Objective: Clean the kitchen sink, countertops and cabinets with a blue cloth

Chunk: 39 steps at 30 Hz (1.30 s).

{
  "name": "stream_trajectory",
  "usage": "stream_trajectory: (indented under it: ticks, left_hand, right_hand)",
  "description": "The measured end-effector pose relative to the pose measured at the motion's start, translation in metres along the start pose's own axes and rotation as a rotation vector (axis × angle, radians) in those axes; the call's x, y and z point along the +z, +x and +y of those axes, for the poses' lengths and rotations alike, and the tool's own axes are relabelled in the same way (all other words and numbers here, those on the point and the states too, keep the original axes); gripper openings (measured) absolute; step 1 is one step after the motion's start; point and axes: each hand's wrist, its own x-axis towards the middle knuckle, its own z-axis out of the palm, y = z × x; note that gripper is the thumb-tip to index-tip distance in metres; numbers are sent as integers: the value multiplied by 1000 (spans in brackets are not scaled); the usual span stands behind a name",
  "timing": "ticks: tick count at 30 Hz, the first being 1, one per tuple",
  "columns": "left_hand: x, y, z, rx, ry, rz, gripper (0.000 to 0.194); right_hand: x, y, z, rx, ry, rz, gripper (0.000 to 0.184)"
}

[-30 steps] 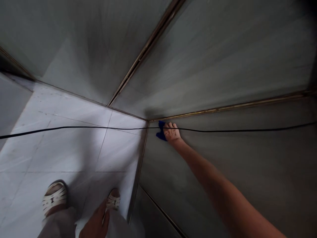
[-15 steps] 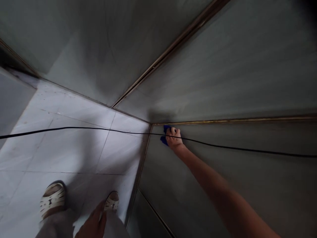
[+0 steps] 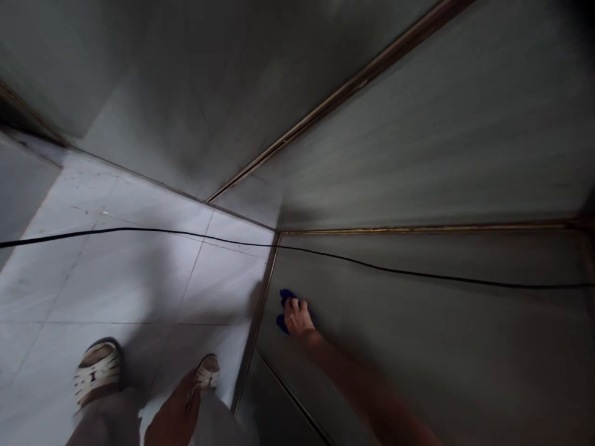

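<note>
My right hand (image 3: 300,317) is closed on a blue cloth (image 3: 281,323), pressing it against a grey-green panel (image 3: 418,347). Parts of the cloth stick out past the fingertips on the left; the rest is hidden under the hand. Low in the view, my left hand (image 3: 171,415) hangs by my leg with its fingers stretched downward, and I see nothing in it. It partly overlaps the leg and the sandal (image 3: 207,371) on my right foot.
A thin black cable (image 3: 325,253) crosses the whole view in front of the panels. Gold-brown trim strips (image 3: 418,229) edge the panels. White tiles (image 3: 139,279) make up the floor at left, where my other sandal (image 3: 99,371) stands.
My right hand has moved the blue cloth down the panel and slightly left, away from the horizontal trim strip. My left hand has barely moved.
</note>
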Motion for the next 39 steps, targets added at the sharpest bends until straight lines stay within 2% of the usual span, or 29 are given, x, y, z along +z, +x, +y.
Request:
stream_trajectory:
  ticks: [3, 5, 7, 11, 14, 16, 22, 25, 27, 30, 35, 37, 39]
  left_hand:
    - [-1, -12, 5, 1, 3, 11, 56]
    - [2, -20, 8, 3, 13, -9, 56]
    - [6, -27, 10, -1, 40, -29, 55]
    - [15, -37, 12, 13, 103, -41, 51]
    - [18, -40, 14, 33, 127, 7, 50]
    - [19, -41, 15, 28, 128, 17, 49]
    - [19, -54, 10, -55, 119, 9, 46]
    - [21, -61, 6, -27, 79, 25, 46]
    - [24, -63, 2, -20, 42, -19, 48]
    - [32, -60, -4, -15, 68, -34, 46]
    - [37, -60, -8, 68, 60, 0, 44]
    - [36, -62, -7, 53, 30, -1, 43]
    - [36, -63, -6, 53, 40, -24, 42]
  right_hand:
    - [9, -29, -20, 17, -43, -76, 55]
    - [3, -35, -15, 12, -46, -76, 51]
    - [-11, -26, 4, 38, -44, -31, 48]
    - [-36, 13, 48, 186, -34, 111, 52]
    - [-27, 32, 51, 249, -6, 150, 53]
    - [-6, 33, 34, 224, 26, 114, 52]
    - [76, 5, -50, 57, 150, -78, 41]
    - [110, -10, -85, 30, 207, -151, 27]
    - [130, -21, -108, 26, 245, -210, 19]
    - [160, -41, -143, 8, 300, -262, 15]
    - [204, -96, -199, -39, 369, -256, 39]
    - [213, -131, -220, -45, 403, -261, 43]
    - [214, -168, -240, -55, 456, -250, 38]
